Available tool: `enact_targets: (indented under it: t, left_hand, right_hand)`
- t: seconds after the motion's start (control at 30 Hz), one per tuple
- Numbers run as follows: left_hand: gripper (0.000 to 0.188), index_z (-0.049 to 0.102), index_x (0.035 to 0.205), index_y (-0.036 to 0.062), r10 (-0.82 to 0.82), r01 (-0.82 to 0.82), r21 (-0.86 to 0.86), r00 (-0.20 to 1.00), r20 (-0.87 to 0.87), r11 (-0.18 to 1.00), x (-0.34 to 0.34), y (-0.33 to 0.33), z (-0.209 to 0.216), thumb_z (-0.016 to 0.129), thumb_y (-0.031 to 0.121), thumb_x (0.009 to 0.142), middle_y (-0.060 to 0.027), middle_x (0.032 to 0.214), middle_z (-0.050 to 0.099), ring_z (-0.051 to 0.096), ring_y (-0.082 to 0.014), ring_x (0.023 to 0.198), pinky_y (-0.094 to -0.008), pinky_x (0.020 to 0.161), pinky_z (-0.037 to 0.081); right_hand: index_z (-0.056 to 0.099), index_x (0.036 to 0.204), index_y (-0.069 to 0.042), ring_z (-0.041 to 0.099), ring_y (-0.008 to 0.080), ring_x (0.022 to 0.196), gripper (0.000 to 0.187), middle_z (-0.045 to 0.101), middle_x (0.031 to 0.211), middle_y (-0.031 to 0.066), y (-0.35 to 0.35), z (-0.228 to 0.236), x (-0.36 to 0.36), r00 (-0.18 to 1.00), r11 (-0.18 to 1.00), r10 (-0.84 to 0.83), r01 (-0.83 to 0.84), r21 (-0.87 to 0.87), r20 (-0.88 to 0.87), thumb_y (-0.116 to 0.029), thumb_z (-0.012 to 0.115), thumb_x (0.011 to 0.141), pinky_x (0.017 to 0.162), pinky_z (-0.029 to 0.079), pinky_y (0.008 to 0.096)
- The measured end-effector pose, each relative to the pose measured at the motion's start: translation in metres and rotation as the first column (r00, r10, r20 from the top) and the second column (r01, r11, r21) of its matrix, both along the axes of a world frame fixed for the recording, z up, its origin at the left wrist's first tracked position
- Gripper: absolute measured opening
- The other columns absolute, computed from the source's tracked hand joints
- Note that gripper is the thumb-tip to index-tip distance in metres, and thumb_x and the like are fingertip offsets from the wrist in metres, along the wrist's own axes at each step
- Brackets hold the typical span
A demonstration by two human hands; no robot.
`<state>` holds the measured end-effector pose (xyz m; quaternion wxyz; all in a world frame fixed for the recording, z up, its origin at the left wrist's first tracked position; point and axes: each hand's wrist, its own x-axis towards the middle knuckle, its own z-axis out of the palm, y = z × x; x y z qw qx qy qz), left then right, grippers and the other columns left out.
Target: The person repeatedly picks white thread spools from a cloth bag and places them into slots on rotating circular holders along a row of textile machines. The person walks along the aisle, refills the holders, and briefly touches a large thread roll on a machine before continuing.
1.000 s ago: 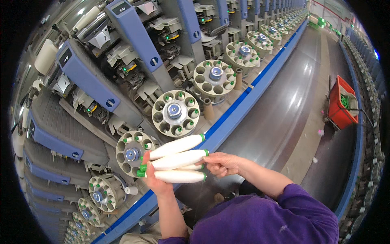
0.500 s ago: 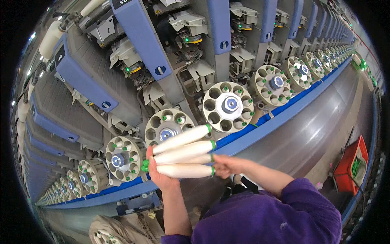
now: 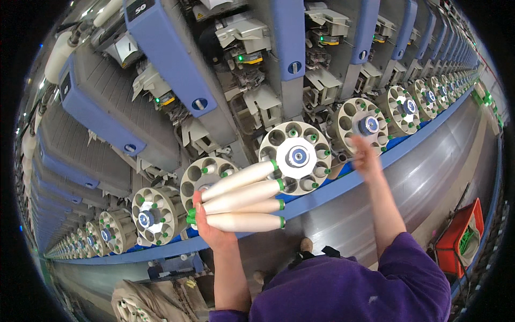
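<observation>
My left hand [image 3: 215, 229] grips several white yarn bobbins [image 3: 244, 221] by their green ends. They fan out to the right, and their other green tips point away from the palm. Behind them stands a round bobbin magazine [image 3: 298, 174] with a white disc and a blue hub, with bobbins in some of its pockets. My right hand [image 3: 366, 158] is stretched forward at the front of another round magazine [image 3: 340, 121] to the right. Motion blurs its fingers, so whether they hold anything cannot be made out.
A long row of winding units with blue panels [image 3: 171, 59] and round magazines runs along a blue rail [image 3: 316, 206]. At the right stands a red crate [image 3: 448, 249] with green things inside. A cloth-lined container [image 3: 126, 292] of bobbins is at the lower left.
My right hand has moved from the bobbin tips up and right to the neighbouring magazine. My left hand still holds the bobbins in nearly the same place. The view has shifted slightly.
</observation>
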<state>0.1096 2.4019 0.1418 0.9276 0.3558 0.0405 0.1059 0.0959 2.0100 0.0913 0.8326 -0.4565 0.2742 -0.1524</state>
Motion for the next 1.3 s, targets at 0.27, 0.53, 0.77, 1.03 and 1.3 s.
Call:
enact_targets:
  t: [0.27,0.53,0.77,1.03,1.3]
  left_hand:
    - [0.050,0.042,0.135,0.0037,-0.045,0.045,-0.041,0.999,0.011,0.998,0.023,-0.014,-0.003,0.052,0.029,0.094,-0.0107,0.128,0.050,0.047,-0.0278,0.121,-0.0464,0.103,0.039]
    - [0.041,0.060,0.119,-0.0026,-0.017,0.065,0.573,0.996,-0.089,0.817,0.074,-0.052,-0.042,0.069,0.003,0.080,-0.0101,0.131,0.051,0.048,-0.0205,0.119,-0.0332,0.102,0.036]
    - [0.026,0.069,0.103,0.0001,0.059,0.065,0.785,0.990,-0.128,0.616,0.058,-0.053,-0.027,0.064,0.022,0.088,-0.0025,0.090,0.061,0.051,-0.0083,0.075,-0.0253,0.069,0.043]
    - [0.060,0.069,0.087,-0.0059,0.160,0.003,0.486,0.942,-0.294,0.874,0.039,-0.034,-0.006,0.045,0.048,0.096,0.0009,0.066,0.046,0.046,-0.0112,0.063,-0.0253,0.059,0.040]
    - [0.062,0.066,0.094,-0.0038,0.211,-0.119,0.320,0.939,-0.271,0.940,0.024,-0.025,-0.014,0.043,0.054,0.095,0.0013,0.072,0.042,0.043,-0.0108,0.068,-0.0261,0.064,0.041]
  right_hand:
    - [0.059,0.108,-0.006,0.038,0.0046,0.043,0.032,0.049,0.062,-0.0039,0.102,-0.001,0.002,0.110,0.110,0.994,-0.994,0.013,-0.016,-0.033,0.061,0.090,0.040,0.033,0.0198]
    - [0.062,0.088,-0.007,0.056,0.0092,0.075,0.027,0.063,0.088,0.0008,0.028,-0.001,0.025,0.794,0.736,0.605,-0.587,-0.337,-0.061,-0.032,0.056,0.095,0.072,0.045,0.0243]
    - [0.049,0.077,-0.012,0.046,0.0136,0.059,0.034,0.046,0.069,-0.0011,0.022,-0.002,0.016,0.769,0.706,0.420,-0.610,0.359,0.482,-0.036,0.041,0.099,0.068,0.051,0.0375]
    - [0.052,0.126,-0.010,0.033,0.0026,0.049,0.046,0.040,0.067,-0.0072,0.084,0.016,0.024,0.683,0.685,0.729,-0.725,0.075,-0.052,-0.031,0.062,0.087,0.041,0.024,0.0187]
    - [0.061,0.094,-0.007,0.032,0.0034,0.037,0.013,0.042,0.052,-0.0076,0.038,-0.034,-0.002,0.469,0.430,0.879,-0.860,0.276,0.092,-0.020,0.062,0.089,0.035,0.023,0.0192]
